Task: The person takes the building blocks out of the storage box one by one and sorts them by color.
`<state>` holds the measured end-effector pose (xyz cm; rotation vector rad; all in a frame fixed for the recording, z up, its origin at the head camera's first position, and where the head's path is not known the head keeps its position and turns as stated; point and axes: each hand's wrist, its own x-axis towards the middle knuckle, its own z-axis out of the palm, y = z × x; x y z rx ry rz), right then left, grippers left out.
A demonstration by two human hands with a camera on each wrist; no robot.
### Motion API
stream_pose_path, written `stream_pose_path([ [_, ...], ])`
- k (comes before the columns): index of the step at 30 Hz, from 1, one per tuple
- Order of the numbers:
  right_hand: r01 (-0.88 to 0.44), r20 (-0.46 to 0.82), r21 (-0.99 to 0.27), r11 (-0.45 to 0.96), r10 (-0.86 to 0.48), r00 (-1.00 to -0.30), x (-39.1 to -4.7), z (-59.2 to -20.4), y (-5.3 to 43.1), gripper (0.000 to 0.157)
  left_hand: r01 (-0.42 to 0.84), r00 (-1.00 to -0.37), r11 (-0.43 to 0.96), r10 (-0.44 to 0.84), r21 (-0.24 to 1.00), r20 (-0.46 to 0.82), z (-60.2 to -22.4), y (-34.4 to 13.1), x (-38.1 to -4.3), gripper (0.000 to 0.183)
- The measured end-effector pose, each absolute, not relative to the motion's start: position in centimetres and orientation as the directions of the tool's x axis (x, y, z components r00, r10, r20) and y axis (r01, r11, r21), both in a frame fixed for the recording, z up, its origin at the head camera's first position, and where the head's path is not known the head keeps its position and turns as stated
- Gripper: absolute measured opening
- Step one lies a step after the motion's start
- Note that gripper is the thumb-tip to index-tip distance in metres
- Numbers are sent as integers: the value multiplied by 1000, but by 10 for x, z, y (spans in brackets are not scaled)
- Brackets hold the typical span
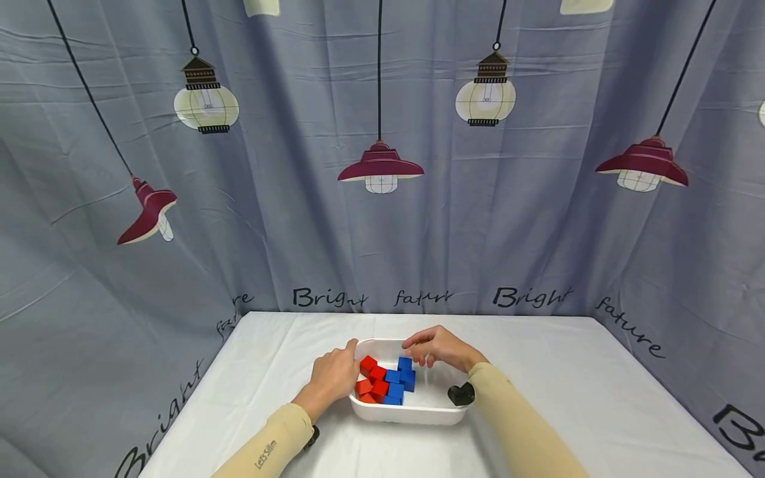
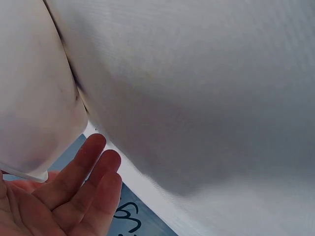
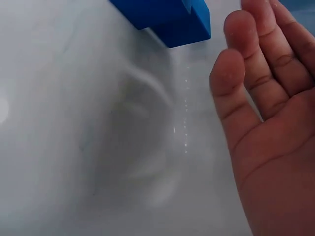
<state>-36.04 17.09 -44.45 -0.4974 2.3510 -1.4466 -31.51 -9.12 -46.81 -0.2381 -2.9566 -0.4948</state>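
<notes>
A white plastic tub [image 1: 412, 416] stands on the table, with several red cubes [image 1: 379, 389] in its left part and several blue cubes [image 1: 407, 380] beside them. My left hand [image 1: 336, 372] holds the tub's left rim; in the left wrist view its fingers [image 2: 91, 182] lie along the outside wall, while the thumb is hidden. Over the far right part of the tub hovers my right hand [image 1: 441, 346], its fingers loosely bent near the farthest blue cube. The right wrist view shows those fingers [image 3: 229, 78] apart from the blue cubes [image 3: 182, 24], nothing visible in them.
Under the tub lies a white cloth-covered table [image 1: 597, 392]. Behind it hangs a grey-blue curtain [image 1: 538, 232] printed with lamps and lettering. A black wrist device [image 1: 461, 395] on the right arm covers part of the tub's right side.
</notes>
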Motion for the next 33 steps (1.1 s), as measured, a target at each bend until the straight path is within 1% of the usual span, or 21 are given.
stream_pose_path([
  [7, -95, -135, -889, 447, -456, -880, -362, -453, 168, 35, 180, -977, 936, 134, 302, 165, -468, -92, -316, 49],
  [12, -80, -143, -882, 464, -425, -894, -363, -460, 167, 30, 173, -981, 931, 133, 320, 144, -468, -91, -317, 50],
  [18, -71, -140, -866, 495, -376, -916, -360, -463, 163, 32, 173, -981, 933, 134, 317, 141, -467, -89, -317, 50],
  [25, -60, -142, -821, 568, -305, -942, -358, -469, 157, 32, 166, -982, 935, 128, 314, 137, -467, -89, -317, 50],
  [33, -30, -161, -806, 592, -267, -950, -354, -470, 151, 31, 158, -983, 938, 121, 309, 137, -468, -91, -315, 50],
])
